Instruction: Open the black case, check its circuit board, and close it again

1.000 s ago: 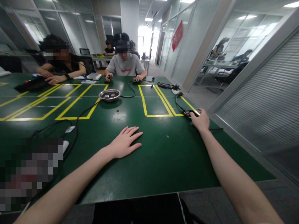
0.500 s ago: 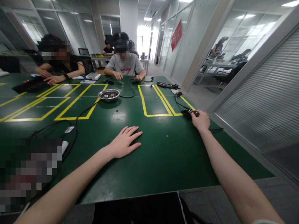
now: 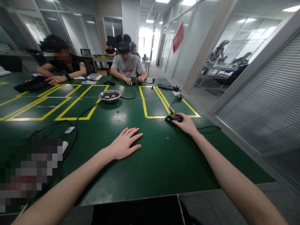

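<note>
The left hand (image 3: 124, 143) lies palm down on the green worktop (image 3: 150, 168), fingers spread wide and holding nothing. The right hand (image 3: 187, 124), farther from the body and to the right, has its grip narrowed on a small black case (image 3: 169, 119), thumb on the near side and fingers on the far side. Coloured wires (image 3: 176, 116) show within the case, partly covered by the fingers. The case sits at the near edge of the yellow tape (image 3: 144, 103) outlines on the right part of the worktop. A short cord leads from it to a black plug (image 3: 179, 98) beyond; a second black cord (image 3: 208, 127) runs rightward from behind the right wrist. Farther back lie a white scrap (image 3: 175, 93) and a long black object (image 3: 168, 87), close together. Left of centre, a round metal bowl (image 3: 110, 96) contains small metallic pieces, too small to identify. A person in a grey shirt (image 3: 128, 66), seated across the worktop, handles a small dark item; a person in black (image 3: 75, 64) sits at far left, forearms on the worktop.
</note>
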The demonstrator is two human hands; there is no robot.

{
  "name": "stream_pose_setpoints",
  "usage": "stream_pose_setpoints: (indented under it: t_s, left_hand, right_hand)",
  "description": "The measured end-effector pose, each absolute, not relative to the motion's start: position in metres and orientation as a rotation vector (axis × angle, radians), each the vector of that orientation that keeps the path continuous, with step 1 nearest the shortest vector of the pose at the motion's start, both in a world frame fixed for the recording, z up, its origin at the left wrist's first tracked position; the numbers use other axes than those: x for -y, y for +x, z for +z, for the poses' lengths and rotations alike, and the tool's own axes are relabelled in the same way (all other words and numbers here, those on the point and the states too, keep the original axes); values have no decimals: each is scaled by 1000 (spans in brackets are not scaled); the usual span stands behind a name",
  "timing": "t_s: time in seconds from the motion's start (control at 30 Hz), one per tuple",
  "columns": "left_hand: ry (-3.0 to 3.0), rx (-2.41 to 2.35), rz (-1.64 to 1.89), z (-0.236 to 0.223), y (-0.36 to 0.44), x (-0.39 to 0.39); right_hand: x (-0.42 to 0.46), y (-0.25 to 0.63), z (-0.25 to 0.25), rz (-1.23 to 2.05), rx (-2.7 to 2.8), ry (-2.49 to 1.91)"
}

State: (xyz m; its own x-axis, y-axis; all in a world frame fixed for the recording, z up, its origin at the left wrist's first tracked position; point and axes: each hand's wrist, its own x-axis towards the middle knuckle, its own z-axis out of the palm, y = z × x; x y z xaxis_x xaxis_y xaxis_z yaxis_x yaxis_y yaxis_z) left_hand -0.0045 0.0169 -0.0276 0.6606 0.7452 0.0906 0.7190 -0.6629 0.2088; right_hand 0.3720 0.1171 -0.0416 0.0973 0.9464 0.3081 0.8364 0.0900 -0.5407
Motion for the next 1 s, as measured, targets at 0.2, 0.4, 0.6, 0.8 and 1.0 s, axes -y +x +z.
stream_pose_setpoints:
  t_s: [0.2, 0.4, 0.6, 0.8, 1.0]
  left_hand:
    - [2675, -1168, 551, -17, 0, -13]
    - [2592, -964, 681, -8, 9, -7]
    - [2593, -986, 684, -10, 9, -5]
    - [2611, -1024, 631, -12, 7, -8]
    - [2612, -1060, 620, -11, 8, -8]
  right_hand:
    - [-71, 290, -37, 602, 2258, -966]
    - [-32, 252, -24, 785, 2455, -483]
    - [-35, 264, -16, 515, 2372, -522]
    - [-40, 272, -9, 522, 2358, -571]
    - [-48, 277, -14, 650, 2376, -684]
